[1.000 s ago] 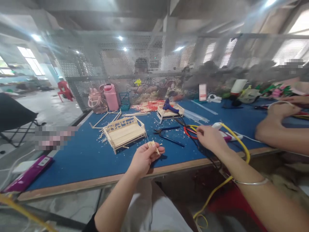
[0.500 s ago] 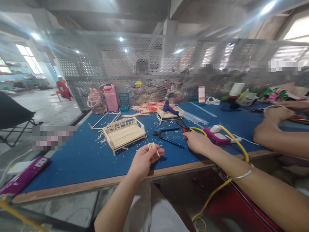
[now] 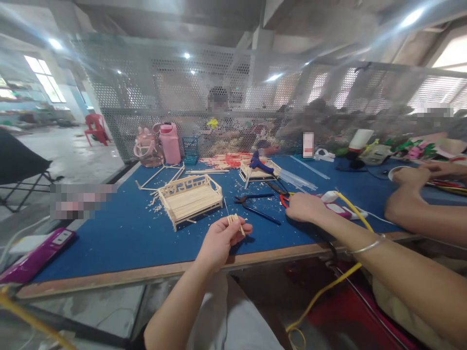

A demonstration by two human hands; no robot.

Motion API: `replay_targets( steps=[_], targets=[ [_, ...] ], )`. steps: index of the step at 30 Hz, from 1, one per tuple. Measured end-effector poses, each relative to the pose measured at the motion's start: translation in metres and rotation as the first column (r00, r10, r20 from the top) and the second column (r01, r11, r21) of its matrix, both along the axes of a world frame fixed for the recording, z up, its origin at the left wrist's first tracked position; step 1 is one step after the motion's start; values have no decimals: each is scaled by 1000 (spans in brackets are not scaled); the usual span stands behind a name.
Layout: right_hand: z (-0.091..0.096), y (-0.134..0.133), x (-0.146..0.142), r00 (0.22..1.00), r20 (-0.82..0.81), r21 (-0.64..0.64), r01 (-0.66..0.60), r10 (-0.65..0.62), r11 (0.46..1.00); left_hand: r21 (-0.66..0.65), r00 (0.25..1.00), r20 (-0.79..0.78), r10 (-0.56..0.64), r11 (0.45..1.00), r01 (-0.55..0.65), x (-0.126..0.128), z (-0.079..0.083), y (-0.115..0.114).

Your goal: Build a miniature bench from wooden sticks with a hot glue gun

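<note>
My left hand (image 3: 224, 238) pinches several short wooden sticks (image 3: 237, 223) above the table's front part. Just beyond it is a miniature bench (image 3: 191, 197) made of pale sticks. My right hand (image 3: 306, 208) is low over the table, beside the red handles of a pair of pliers (image 3: 283, 200). Its fingers are mostly hidden behind the back of the hand, so its grip is unclear. Between my hands lie blue-handled pliers (image 3: 260, 214), their handles spread. A blue glue gun (image 3: 261, 164) rests on a smaller stick frame (image 3: 248, 171) farther back.
Red-tipped and plain sticks (image 3: 229, 160) are piled by the mesh partition (image 3: 127, 92). Clear glue sticks (image 3: 297, 181) lie right of the glue gun. A purple power strip (image 3: 337, 210) with a yellow cord stands beyond my right hand. Another person's arm (image 3: 412, 199) rests at the right.
My right hand has shifted slightly right, showing more of the red pliers' handles. My left hand still holds the sticks. The view has moved a little.
</note>
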State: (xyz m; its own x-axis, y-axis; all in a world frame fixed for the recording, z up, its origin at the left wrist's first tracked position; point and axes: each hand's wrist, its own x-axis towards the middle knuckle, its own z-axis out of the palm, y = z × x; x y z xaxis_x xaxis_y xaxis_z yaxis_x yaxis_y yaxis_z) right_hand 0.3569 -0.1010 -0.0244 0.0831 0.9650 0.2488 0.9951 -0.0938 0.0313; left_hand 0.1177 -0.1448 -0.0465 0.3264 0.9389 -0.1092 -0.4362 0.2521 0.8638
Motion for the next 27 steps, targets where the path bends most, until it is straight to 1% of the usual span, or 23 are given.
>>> replay_targets(
  steps=[3,5,10,12,14,16,17,18,19,20,21,22,23,24,26,27],
  targets=[
    [1,4,0,999,38,-82,35,-32,996,0,1000,4,-1,1000,1,0,0,0],
    [4,3,-3,997,65,-84,35,-29,996,0,1000,13,1,1000,-1,0,0,0],
    [9,-3,1,993,116,53,11,-17,999,2,1000,22,5,1000,-6,0,0,-1],
    [8,-7,8,992,124,136,-37,20,990,8,1000,15,9,1000,-9,-1,0,-1],
    [4,-12,16,990,99,254,-121,99,959,11,1000,16,11,1000,-11,-1,0,-1],
    [1,-20,19,983,-7,413,-164,183,896,5,1000,22,6,1000,-6,-1,0,0],
    [0,-25,18,970,-102,498,-143,221,855,1,1000,21,0,1000,0,0,0,0],
    [0,-32,14,938,-225,575,-92,265,813,1,1000,17,-5,1000,5,0,0,0],
    [0,-39,9,871,-368,634,-19,324,773,2,1000,7,-5,1000,5,0,0,-1],
    [0,-47,1,772,-507,663,63,385,746,6,1000,-5,-1,1000,1,1,1,-2],
    [-1,-55,-8,643,-627,655,130,439,745,11,1000,-14,3,1000,-3,2,2,-4],
    [-2,-64,-18,507,-712,634,168,485,755,17,1000,-14,6,1000,-6,3,3,-8],
    [-5,-71,-29,412,-754,616,171,512,769,21,1000,-6,2,1000,-2,5,4,-12],
    [-8,-78,-41,320,-781,603,166,536,780,20,1000,7,-17,1000,17,6,6,-16],
    [-18,-90,-63,76,-823,568,138,563,811,10,996,21,-89,996,89,10,8,-25],
    [-22,-95,-73,-26,-833,546,118,553,829,0,992,13,-123,992,123,11,9,-29]
  ],
)
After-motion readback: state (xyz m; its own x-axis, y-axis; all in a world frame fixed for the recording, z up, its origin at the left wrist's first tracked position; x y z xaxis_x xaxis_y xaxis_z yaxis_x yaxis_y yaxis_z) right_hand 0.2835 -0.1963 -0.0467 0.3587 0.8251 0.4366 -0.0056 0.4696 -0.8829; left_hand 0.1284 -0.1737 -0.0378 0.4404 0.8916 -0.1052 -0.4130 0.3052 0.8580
